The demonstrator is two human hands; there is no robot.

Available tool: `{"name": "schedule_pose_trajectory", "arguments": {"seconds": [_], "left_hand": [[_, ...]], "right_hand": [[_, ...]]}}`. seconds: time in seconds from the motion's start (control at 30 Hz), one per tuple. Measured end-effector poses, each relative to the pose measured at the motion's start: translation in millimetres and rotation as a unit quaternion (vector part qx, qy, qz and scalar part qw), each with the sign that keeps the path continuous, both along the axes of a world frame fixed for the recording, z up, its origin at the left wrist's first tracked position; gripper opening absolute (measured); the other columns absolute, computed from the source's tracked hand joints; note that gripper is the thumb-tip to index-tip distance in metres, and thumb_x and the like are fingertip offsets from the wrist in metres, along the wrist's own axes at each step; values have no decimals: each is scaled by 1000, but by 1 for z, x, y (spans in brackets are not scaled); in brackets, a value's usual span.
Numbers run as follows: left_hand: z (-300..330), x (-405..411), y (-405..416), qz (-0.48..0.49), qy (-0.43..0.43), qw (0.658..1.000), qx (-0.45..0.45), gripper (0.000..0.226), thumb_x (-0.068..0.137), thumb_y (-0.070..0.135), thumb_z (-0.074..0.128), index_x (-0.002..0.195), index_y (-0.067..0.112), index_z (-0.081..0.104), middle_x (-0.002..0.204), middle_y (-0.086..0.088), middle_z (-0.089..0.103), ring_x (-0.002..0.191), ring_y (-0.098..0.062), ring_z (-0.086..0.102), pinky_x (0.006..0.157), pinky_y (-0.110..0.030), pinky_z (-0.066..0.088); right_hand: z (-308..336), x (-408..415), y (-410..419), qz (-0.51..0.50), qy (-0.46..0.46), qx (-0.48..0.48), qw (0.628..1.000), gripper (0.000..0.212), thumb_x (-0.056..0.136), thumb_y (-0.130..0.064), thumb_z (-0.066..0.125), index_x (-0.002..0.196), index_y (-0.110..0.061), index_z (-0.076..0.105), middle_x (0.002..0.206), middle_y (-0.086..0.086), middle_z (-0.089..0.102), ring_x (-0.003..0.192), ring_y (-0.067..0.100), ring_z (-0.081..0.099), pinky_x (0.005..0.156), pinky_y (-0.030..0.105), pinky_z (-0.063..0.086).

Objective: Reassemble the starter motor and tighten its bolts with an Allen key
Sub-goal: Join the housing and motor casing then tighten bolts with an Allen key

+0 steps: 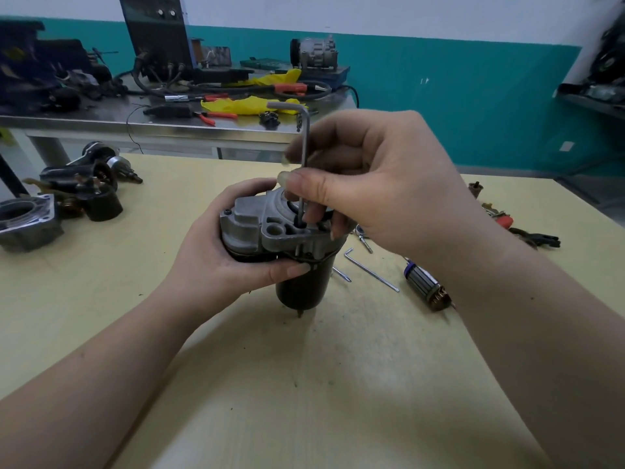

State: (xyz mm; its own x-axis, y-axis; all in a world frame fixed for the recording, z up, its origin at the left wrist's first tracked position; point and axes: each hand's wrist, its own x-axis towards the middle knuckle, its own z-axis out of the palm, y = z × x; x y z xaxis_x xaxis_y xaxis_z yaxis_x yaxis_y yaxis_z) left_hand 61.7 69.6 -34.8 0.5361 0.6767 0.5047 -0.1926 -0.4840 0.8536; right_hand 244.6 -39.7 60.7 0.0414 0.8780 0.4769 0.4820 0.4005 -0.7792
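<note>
Left hand [216, 252] grips ribbed aluminium-capped starter motor [270, 228]; right hand [382, 191] pinches L-shaped steel Allen key [304, 137].

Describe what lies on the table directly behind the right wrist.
An armature lies on the yellow table; its far end is hidden by the right hand's wrist. A spare Allen key lies beside it.

The starter motor [284, 238] has a silver-grey cast housing on top and a black cylindrical body below, and it stands on a pale yellow desk [304, 384] with faint wood grain and a few dark specks. Rising from the motor's top is a plain grey metal Allen key [305, 143]; right of the motor lies an armature [427, 286] with copper-coloured windings and a blue band. Behind the motor, a teal wall [456, 96] with a white upper band backs a steel-grey desk [101, 120] carrying bright yellow cloth [250, 104] and orange-handled pliers [216, 116].
</note>
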Motion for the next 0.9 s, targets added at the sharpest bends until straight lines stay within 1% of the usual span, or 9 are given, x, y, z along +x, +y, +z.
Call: {"name": "schedule_pose_trajectory", "arguments": {"seconds": [0.1, 0.23, 0.4, 0.47, 0.57, 0.6, 0.67, 0.77, 0.9], "left_hand": [[0, 0, -1, -2, 2, 1000, -3, 91, 54, 31, 99, 136, 34, 61, 126, 7, 77, 119, -15, 74, 94, -21, 59], [0, 0, 0, -2, 3, 1000, -1, 92, 54, 32, 100, 137, 33, 60, 127, 7, 76, 119, -15, 74, 95, -22, 59], [0, -1, 2, -6, -3, 1000, -10, 100, 50, 40, 104, 138, 28, 60, 127, 1, 76, 121, -21, 73, 99, -29, 60], [2, -1, 0, -13, -6, 1000, -13, 98, 51, 50, 104, 137, 29, 61, 128, 1, 76, 123, -21, 73, 99, -28, 59], [4, 1, -2, -9, -11, 1000, -11, 83, 58, 37, 99, 133, 32, 63, 126, 3, 77, 121, -19, 73, 97, -26, 59], [4, 2, -2, -6, -10, 1000, -12, 80, 59, 34, 97, 132, 33, 64, 125, 3, 77, 120, -19, 74, 97, -26, 59], [3, 3, -3, -5, -8, 1000, -16, 76, 61, 33, 97, 130, 35, 66, 125, 2, 77, 119, -19, 75, 96, -27, 60], [5, 4, -5, -7, -9, 1000, -19, 74, 61, 32, 97, 129, 35, 68, 124, 3, 78, 116, -18, 76, 93, -27, 61], [6, 4, -6, -12, -6, 1000, -17, 74, 62, 31, 96, 131, 31, 67, 124, 6, 78, 116, -14, 75, 91, -22, 60]], "right_hand": [[4, 2, -2, 14, -17, -12, 1000, 16, 100, -13, 71, 114, -21, 70, 85, 2, 80, 69, 20, 77, 53, 29, 59], [1, 0, 0, -2, 0, 0, 1000, 11, 97, -12, 76, 92, -21, 74, 78, 2, 78, 60, 19, 74, 51, 28, 57], [-4, -4, 3, -34, -1, 29, 999, 9, 93, -17, 82, 91, -20, 74, 74, -2, 77, 56, 16, 73, 49, 25, 56], [-4, -5, 2, -33, -13, 40, 999, 17, 93, -17, 81, 106, -21, 71, 74, 0, 76, 57, 16, 74, 50, 25, 56], [1, -4, -1, -10, -60, 70, 996, 67, 94, -12, 77, 152, -28, 48, 75, 6, 72, 60, 23, 73, 55, 31, 60], [1, -3, -1, -7, -86, 84, 993, 72, 96, -10, 74, 157, -31, 43, 77, 8, 70, 60, 25, 70, 56, 35, 61], [2, -3, -1, -16, -123, 99, 987, 61, 99, -11, 68, 154, -31, 49, 77, 8, 67, 64, 27, 66, 60, 43, 60], [1, -2, 0, -19, -113, 97, 989, 43, 104, -14, 62, 144, -29, 59, 78, 13, 68, 64, 29, 65, 60, 44, 58], [5, 2, 0, 7, -83, 89, 993, 44, 110, -17, 52, 153, -28, 51, 78, 15, 69, 60, 28, 65, 55, 32, 55]]}}
